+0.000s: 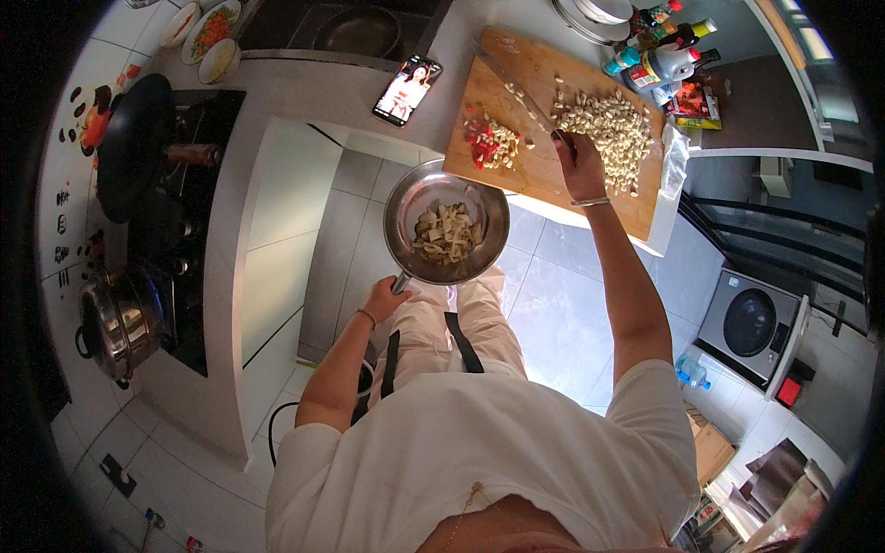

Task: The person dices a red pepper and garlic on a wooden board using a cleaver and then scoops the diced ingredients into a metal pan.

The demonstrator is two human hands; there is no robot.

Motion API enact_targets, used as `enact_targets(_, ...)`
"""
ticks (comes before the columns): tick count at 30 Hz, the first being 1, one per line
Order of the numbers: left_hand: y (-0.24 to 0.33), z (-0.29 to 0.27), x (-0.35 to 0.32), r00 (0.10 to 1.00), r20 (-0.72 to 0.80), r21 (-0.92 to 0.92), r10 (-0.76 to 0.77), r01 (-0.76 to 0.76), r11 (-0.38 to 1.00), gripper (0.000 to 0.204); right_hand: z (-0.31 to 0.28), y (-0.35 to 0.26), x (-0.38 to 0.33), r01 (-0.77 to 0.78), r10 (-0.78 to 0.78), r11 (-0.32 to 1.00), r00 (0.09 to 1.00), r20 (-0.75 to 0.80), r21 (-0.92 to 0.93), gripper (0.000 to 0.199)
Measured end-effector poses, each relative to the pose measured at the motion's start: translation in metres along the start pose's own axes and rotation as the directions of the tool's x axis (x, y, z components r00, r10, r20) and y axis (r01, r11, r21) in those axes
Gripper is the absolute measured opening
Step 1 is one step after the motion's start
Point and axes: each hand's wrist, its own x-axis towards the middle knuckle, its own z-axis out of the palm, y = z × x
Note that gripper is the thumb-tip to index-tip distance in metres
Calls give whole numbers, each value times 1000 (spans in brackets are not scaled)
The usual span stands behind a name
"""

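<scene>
My left hand [383,300] is closed round the handle of a steel frying pan [395,221], held just below the front edge of the counter. Pale, chopped pieces [448,233] lie in the pan. Over a wooden cutting board [535,64], my right hand [580,164] grips a knife [524,96] whose blade points to the far left. To the right of the blade spreads a large heap of small, pale chopped bits [613,134]. On the blade's left sits a smaller pile of red and pale bits [491,144]. A few bits cling to the blade.
A phone [407,89] lies left of the board. Sauce bottles [666,66] and stacked plates [595,18] stand behind it. At left, the stove holds a black wok [136,147] and a steel pot [120,323]. Bowls and a plate of chopped carrot [213,33] sit far left.
</scene>
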Motion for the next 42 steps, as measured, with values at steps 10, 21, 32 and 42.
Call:
enact_targets(10, -3, 8, 0, 994, -64, -31, 91, -93, 995, 35, 9, -16, -54, -290, 276, 943, 955, 105, 161, 28)
enact_targets(21, 20, -21, 3, 994, 90, -52, -64, 69, 996, 29, 15, 12, 25, 153, -142, 973, 987, 72, -172, 34)
enact_targets(32, 10, -36, 19, 978, 166, -16, -124, 128, 992, 30, 8, 11, 14, 110, -72, 971, 981, 182, -212, 35)
enact_targets(42, -18, -39, -29, 993, 78, 108, -87, 78, 991, 38, 19, 9, 5, 26, -7, 993, 986, 168, -114, 35)
